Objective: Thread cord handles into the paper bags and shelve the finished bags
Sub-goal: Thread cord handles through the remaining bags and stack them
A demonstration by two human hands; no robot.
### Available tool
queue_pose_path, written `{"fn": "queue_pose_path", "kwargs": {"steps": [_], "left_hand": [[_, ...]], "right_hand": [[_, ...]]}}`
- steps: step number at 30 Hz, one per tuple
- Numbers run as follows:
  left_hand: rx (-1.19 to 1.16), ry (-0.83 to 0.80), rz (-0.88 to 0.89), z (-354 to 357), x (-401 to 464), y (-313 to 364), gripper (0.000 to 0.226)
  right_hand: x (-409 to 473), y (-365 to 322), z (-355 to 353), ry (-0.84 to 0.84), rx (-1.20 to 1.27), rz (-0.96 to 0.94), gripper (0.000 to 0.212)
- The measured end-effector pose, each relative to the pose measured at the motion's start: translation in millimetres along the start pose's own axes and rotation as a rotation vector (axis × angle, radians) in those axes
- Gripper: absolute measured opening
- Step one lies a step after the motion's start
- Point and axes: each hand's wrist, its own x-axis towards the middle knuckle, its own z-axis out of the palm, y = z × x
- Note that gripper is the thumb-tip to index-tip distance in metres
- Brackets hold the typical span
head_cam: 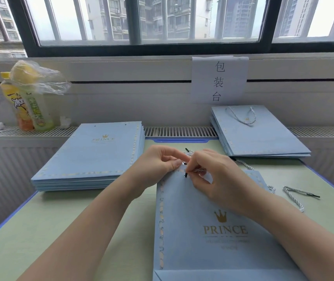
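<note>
Right hand (212, 175) pinching twisted black-tipped cord (192, 170), left hand (160, 165) pinching flat pale-blue crown-printed paper bag (212, 230) top edge

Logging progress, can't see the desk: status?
Left hand pinching bag top edge. Right hand pinching cord, tip at hole. Nothing in the way.

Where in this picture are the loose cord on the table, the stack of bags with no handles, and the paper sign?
Loose cord (295, 194): head view, on its twisted middle stretch.
Handle-less stack (93, 153): head view, on the top bag's blue face.
Paper sign (219, 80): head view, on the sheet's centre, among the characters.
</note>
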Motion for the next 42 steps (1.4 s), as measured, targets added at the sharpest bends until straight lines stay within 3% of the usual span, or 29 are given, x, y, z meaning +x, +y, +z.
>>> {"fn": "queue_pose_path", "kwargs": {"steps": [4, 10, 14, 22, 28, 42], "left_hand": [[0.007, -0.001, 0.007, 0.3, 1.0, -2.0, 0.025], [-0.028, 0.01, 0.013, -0.7, 2.5, -2.7, 0.022], [-0.068, 0.032, -0.002, -1.0, 3.8, -3.4, 0.018], [-0.029, -0.049, -0.079, -0.4, 3.4, -3.1, 0.05], [-0.089, -0.098, -0.106, -3.6, 0.5, -2.7, 0.038], [-0.165, -0.063, -0.115, -0.8, 3.5, -6.4, 0.048]], "right_hand": [[0.3, 0.3, 2.8, -0.045, -0.101, -0.026, 0.003], [1.4, 1.7, 2.8, -0.132, 0.015, 0.302, 0.014], [2.1, 0.6, 0.1, -0.174, 0.165, 0.39, 0.018], [2.7, -7.4, -3.5, -0.09, 0.223, 0.332, 0.016], [4.7, -12.2, -6.1, -0.177, 0.153, 0.258, 0.019], [3.2, -1.6, -13.9, -0.239, -0.18, 0.186, 0.024]]}}
